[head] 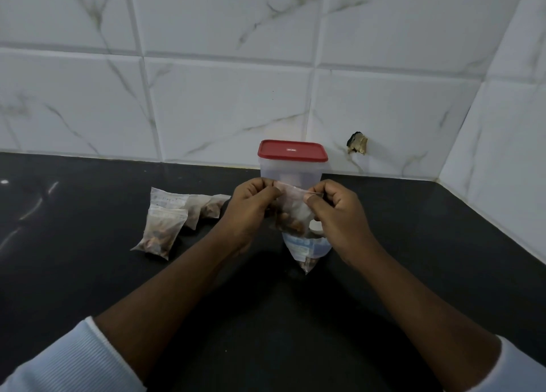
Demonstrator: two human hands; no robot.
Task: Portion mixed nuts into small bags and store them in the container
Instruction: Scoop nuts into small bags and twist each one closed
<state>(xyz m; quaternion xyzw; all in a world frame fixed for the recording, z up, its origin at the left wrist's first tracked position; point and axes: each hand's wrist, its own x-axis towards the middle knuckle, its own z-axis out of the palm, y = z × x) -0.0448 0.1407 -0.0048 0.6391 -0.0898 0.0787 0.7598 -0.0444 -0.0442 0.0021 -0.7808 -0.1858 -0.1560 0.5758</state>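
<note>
A small clear bag of mixed nuts [291,214] hangs between my hands above the black counter. My left hand [249,207] pinches its top edge on the left, and my right hand [339,217] pinches the same edge on the right. Behind the bag stands a clear plastic container [291,170] with its red lid [292,150] on. A larger nut packet with blue print [305,248] lies on the counter under the held bag. To the left lie filled small bags [162,229], with more of them [204,205] behind.
The black counter [88,273] runs to a white marble-tiled wall [221,102] at the back and right. A broken hole in the tile [357,143] is right of the container.
</note>
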